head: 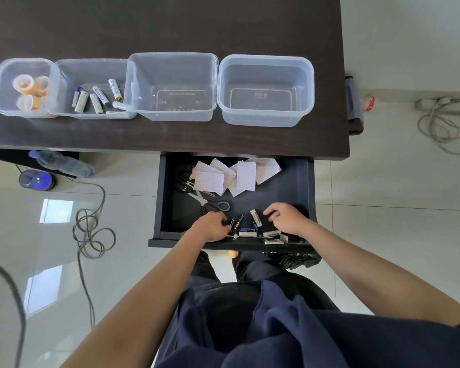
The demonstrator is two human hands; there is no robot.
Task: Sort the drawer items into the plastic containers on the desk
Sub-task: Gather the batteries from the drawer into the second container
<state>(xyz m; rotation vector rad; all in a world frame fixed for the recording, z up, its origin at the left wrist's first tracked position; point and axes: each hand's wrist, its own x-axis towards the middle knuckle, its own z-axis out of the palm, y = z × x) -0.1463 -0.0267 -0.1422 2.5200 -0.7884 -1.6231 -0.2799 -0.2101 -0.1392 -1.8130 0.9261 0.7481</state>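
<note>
The open dark drawer (300,187) holds several loose batteries (246,229) at its front, scissors (210,204) in the middle and patterned paper sheets (231,176) at the back. My left hand (213,227) curls its fingers around a small black battery (231,223) at the drawer front. My right hand (284,219) rests over a dark item next to a white battery (256,217); what it grips is hidden. On the desk stand four clear containers: tape rolls (29,92) in the leftmost, batteries (96,98) in the second, and the third container (173,62) and fourth container (266,65) hold nothing.
The dark desk (170,22) ends at the right near a bottle (368,102) on the floor side. Cables (91,229) loop on the tiled floor at left and a power strip cord (441,120) lies at right. A water bottle (64,163) lies under the desk.
</note>
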